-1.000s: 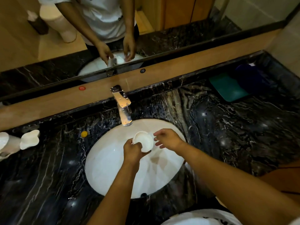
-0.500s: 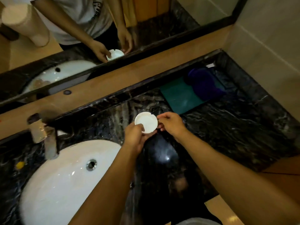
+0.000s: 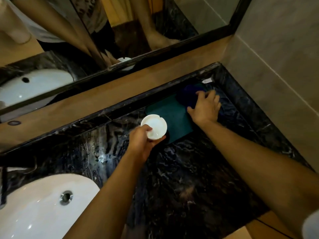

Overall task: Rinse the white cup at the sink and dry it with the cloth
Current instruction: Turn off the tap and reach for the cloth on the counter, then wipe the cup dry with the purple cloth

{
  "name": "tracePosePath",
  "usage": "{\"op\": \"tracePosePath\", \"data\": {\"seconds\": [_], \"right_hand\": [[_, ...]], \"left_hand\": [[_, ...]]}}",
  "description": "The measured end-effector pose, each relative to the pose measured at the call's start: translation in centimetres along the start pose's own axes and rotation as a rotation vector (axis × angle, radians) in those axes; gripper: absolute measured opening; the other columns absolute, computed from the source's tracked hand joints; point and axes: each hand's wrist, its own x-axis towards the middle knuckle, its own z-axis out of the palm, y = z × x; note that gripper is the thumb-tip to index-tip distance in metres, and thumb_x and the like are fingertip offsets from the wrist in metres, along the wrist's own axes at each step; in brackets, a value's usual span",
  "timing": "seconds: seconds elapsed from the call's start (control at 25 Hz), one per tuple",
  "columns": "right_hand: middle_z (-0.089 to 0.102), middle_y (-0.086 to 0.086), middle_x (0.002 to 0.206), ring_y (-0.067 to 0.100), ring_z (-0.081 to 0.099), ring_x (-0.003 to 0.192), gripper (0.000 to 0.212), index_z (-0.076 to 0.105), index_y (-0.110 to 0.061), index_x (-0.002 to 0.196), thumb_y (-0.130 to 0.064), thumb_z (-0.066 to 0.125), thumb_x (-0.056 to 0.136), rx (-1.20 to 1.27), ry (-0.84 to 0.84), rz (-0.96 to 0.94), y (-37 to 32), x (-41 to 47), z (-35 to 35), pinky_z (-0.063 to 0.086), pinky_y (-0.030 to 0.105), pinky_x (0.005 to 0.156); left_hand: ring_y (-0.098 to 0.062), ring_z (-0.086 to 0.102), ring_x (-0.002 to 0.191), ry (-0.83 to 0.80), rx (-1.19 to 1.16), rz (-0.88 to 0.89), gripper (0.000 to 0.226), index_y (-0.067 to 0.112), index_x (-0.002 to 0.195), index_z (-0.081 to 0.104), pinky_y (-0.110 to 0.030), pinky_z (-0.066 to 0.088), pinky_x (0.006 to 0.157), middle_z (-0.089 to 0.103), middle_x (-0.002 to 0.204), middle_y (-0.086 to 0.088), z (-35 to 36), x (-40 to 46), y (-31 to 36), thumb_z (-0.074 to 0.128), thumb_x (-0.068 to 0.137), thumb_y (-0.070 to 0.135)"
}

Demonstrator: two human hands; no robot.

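Note:
My left hand grips the small white cup from below, thumb over its rim, above the black marble counter. The cup's open side faces up. My right hand reaches to the back right corner, fingers spread on a dark blue cloth. That cloth lies on a teal cloth spread flat on the counter. Whether the fingers have closed on the blue cloth is not plain. The white sink basin with its drain sits at the lower left.
A mirror runs along the back above a wooden ledge and reflects the arms and cup. A tiled wall closes the right side. The counter's front edge is at the lower right.
The cup has travelled from under the tap over the sink to the right above the counter. My right hand left the cup and reached out to the blue cloth.

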Motion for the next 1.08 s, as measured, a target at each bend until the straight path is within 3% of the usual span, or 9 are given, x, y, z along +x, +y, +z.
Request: {"op": "tracePosePath", "data": {"seconds": [0.12,0.24,0.32,0.4,0.56,0.68,0.8,0.96,1.08], "right_hand": [[0.037,0.021,0.144,0.045,0.041,0.126,0.071,0.040,-0.016,0.140,-0.033,0.077,0.081,0.006,-0.072,0.050,0.3,0.8,0.4,0.039,0.051,0.103],[0.050,0.019,0.138,0.040,0.054,0.118,0.053,0.049,-0.014,0.136,-0.027,0.071,0.089,0.201,-0.163,0.150,0.2,1.3,-0.7,0.048,0.046,0.097],[0.066,0.008,0.103,0.021,0.063,0.087,0.016,0.066,-0.016,0.106,-0.024,0.062,0.093,0.613,-0.158,0.305,-0.8,-0.1,-2.3,0.053,0.038,0.077],[0.055,0.001,0.069,0.011,0.050,0.057,0.020,0.057,-0.018,0.069,-0.015,0.053,0.088,0.977,-0.163,0.376,-2.8,-3.6,-3.7,0.039,0.031,0.059],[0.060,0.009,0.081,0.019,0.053,0.074,0.018,0.066,-0.017,0.083,-0.006,0.051,0.081,1.341,-0.304,0.299,-7.6,-13.4,-4.5,0.040,0.032,0.064],[0.065,0.009,0.102,0.021,0.061,0.092,0.026,0.072,-0.015,0.109,-0.003,0.060,0.090,1.095,-0.338,0.082,-10.3,-20.0,-2.7,0.047,0.030,0.084],[0.048,0.003,0.111,0.018,0.048,0.110,0.028,0.073,-0.024,0.119,-0.024,0.069,0.092,0.624,-0.387,-0.237,-13.0,-26.6,-0.3,0.033,0.021,0.103],[0.042,-0.001,0.122,0.015,0.037,0.119,0.012,0.075,-0.030,0.102,-0.031,0.068,0.092,0.547,-0.410,-0.372,-15.9,-33.8,2.5,0.026,0.022,0.104],[0.048,0.002,0.123,0.016,0.052,0.115,0.023,0.057,-0.029,0.104,-0.028,0.072,0.087,0.622,-0.467,-0.370,-18.7,-37.7,3.4,0.042,0.027,0.098]], "left_hand": [[-0.050,0.053,0.118,-0.008,-0.009,-0.001,0.033,0.004,0.119,0.055,-0.054,0.062,0.070,0.044,0.142,-0.025,-0.3,-0.1,0.1,0.053,0.087,-0.002],[-0.048,0.055,0.117,-0.018,-0.013,0.003,0.022,0.010,0.109,0.057,-0.055,0.062,0.074,0.046,0.139,-0.024,-0.9,-0.9,0.4,0.053,0.089,0.001],[-0.047,0.054,0.116,0.012,-0.008,0.011,0.018,0.013,0.106,0.057,-0.056,0.062,0.073,0.045,0.139,-0.023,-1.7,-1.7,0.5,0.053,0.091,0.003],[-0.047,0.053,0.115,0.033,0.000,0.021,0.017,0.013,0.107,0.057,-0.057,0.062,0.073,0.043,0.137,-0.021,-2.7,-2.8,0.7,0.053,0.093,0.004],[-0.044,0.057,0.117,0.017,0.004,0.060,0.029,0.005,0.124,0.055,-0.058,0.062,0.077,0.052,0.136,-0.023,-6.0,-5.7,0.7,0.053,0.095,0.007],[-0.039,0.065,0.116,-0.044,-0.049,0.089,0.036,0.003,0.129,0.061,-0.056,0.060,0.084,0.066,0.130,-0.025,-9.8,-9.3,0.7,0.053,0.101,0.024],[-0.034,0.071,0.109,-0.050,0.017,0.156,0.044,0.010,0.122,0.071,-0.055,0.056,0.093,0.074,0.119,-0.019,-15.5,-13.1,0.4,0.056,0.099,0.045],[-0.029,0.075,0.087,0.077,0.046,0.207,0.021,0.007,0.103,0.071,-0.046,0.060,0.078,0.077,0.103,-0.020,-22.5,-16.9,-0.2,0.070,0.094,0.026],[-0.031,0.076,0.095,0.062,-0.005,0.213,0.018,0.006,0.108,0.069,-0.044,0.062,0.084,0.077,0.106,-0.021,-26.4,-19.1,-0.8,0.071,0.092,0.014]]}}
